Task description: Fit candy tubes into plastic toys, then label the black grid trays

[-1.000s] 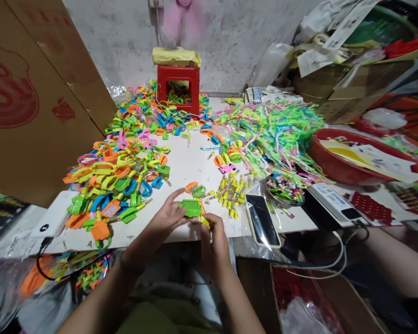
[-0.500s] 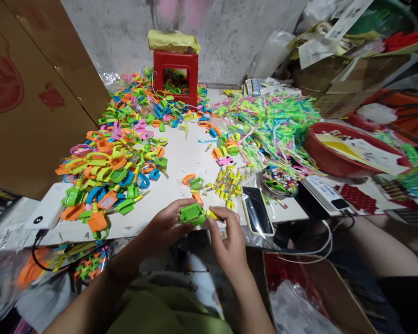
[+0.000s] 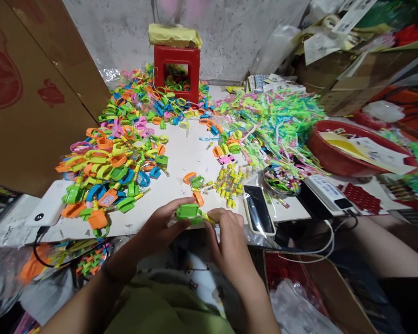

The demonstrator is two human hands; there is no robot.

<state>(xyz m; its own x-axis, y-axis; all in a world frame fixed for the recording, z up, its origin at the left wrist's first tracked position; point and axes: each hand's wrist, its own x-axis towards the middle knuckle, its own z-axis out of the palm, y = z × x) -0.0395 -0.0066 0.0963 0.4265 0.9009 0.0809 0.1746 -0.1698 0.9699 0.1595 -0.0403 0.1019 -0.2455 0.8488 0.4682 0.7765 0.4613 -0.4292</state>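
My left hand (image 3: 167, 220) is closed on a green plastic toy watch (image 3: 189, 212) above the table's front edge. Between thumb and fingers, my right hand (image 3: 226, 232) pinches a small yellow-capped tube (image 3: 206, 217), its tip against the right end of the watch. My fingers partly hide the tube. Just beyond my hands lie an orange toy watch (image 3: 198, 198) and a green one (image 3: 197, 182). A heap of similar yellow-capped tubes (image 3: 229, 183) sits to the right of them.
Many colourful toy watches (image 3: 107, 162) are piled at left, beside a white power bank (image 3: 47, 208). At right are a phone (image 3: 258, 209), a bowl of small beads (image 3: 282, 179) and a red basin (image 3: 320, 153). A red stool (image 3: 194, 74) stands at the back. Another person's leg (image 3: 386, 246) shows at right.
The green watch has tilted and shifted slightly left. My right fingers have curled further over the yellow-capped tube, which stays at the watch's end.
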